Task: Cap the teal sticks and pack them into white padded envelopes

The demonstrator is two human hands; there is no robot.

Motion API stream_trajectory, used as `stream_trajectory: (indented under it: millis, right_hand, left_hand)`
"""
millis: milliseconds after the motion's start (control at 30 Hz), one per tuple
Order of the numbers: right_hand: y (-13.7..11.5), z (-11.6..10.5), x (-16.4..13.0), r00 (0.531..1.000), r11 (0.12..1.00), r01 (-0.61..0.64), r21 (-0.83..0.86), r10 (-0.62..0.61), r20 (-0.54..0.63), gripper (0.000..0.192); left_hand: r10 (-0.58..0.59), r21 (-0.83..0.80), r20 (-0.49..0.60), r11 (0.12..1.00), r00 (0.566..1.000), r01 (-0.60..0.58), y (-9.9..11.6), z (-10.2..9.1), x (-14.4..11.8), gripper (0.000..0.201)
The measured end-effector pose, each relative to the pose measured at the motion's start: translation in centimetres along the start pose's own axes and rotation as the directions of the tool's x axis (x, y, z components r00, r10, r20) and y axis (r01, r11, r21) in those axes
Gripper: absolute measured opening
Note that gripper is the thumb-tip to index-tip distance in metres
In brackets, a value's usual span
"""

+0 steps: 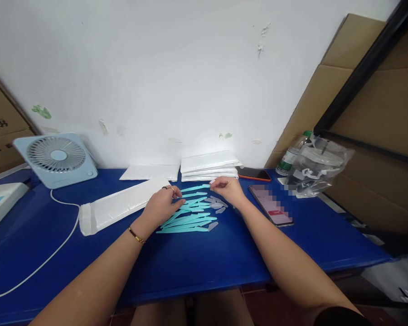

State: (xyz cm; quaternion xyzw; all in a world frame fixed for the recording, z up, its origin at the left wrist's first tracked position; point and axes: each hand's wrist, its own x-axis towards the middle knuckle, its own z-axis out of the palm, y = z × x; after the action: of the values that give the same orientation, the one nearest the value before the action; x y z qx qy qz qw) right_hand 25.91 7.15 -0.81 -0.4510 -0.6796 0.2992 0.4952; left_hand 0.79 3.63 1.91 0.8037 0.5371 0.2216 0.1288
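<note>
Fingers of my right hand (pixel 228 188) pinching tip of one teal stick (pixel 195 187), left hand (pixel 161 206) holding its other end, teal stick pile (pixel 187 217) beneath on blue table (pixel 207 262).

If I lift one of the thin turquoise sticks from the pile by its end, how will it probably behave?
The turquoise stick, pinched between the left hand and the right hand, looks straight, so it is probably fairly stiff. It is thin and narrow, so likely very light. The pile lies flat on the blue table, so rolling seems unlikely.

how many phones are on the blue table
2: an orange-edged phone lies by the stack of white padded envelopes; a phone with a lit screen lies just right of the right hand.
</note>
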Motion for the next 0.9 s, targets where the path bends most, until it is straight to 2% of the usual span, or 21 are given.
stream_trajectory:
  millis: [100, 267, 367, 533, 633, 733, 800, 900]
  right_hand:
    - [1.3, -0.7, 0.3, 0.995, 0.993, -0.043, -0.112, 0.052, 0.08, 0.009]
    - [0.6, -1.8, -0.2, 0.973, 0.924, 0.065, -0.376, 0.025, 0.229, 0.011]
    - [0.0, -2.2, -0.6, 0.96, 0.905, 0.052, -0.422, 0.071, 0.27, 0.006]
    - [-0.7, -2.2, -0.7, 0.952, 0.917, -0.075, -0.393, 0.183, 0.246, 0.008]
    - [-1.8, -2.1, -0.7, 0.954, 0.969, -0.116, -0.218, 0.17, 0.246, 0.016]
    - [-2.8, -2.0, -1.0, 0.931, 0.99, -0.137, -0.039, 0.142, 0.336, 0.026]
    - [-3.2, -1.8, -1.3, 0.925, 0.993, -0.121, -0.017, 0.119, 0.362, 0.027]
    - [-3.0, -1.5, -1.4, 0.935, 0.993, -0.115, -0.007, 0.11, 0.336, 0.026]
  left_hand:
    - [-0.031, 0.047, 0.135, 0.999, 0.99, 0.025, -0.3, 0.0, -0.2, 0.027]
    - [-0.014, -0.005, 0.192, 1.0, 0.981, 0.015, -0.3, 0.5, -0.5, 0.026]
    - [0.044, -0.072, 0.224, 0.997, 0.974, -0.028, -0.1, 0.7, -0.6, 0.025]
    - [0.044, -0.105, 0.178, 0.994, 0.983, -0.026, 0.2, 0.1, -0.6, 0.023]
    - [0.0, -0.11, 0.139, 0.994, 0.99, 0.016, 0.3, -0.3, -0.4, 0.024]
    - [-0.018, -0.124, 0.137, 0.992, 0.99, 0.035, 0.2, -0.3, -0.3, 0.024]
    - [-0.016, -0.139, 0.137, 0.99, 0.99, 0.035, 0.1, -0.3, -0.2, 0.024]
    - [-0.003, -0.194, 0.133, 0.981, 0.991, 0.029, -0.2, -0.1, -0.2, 0.026]
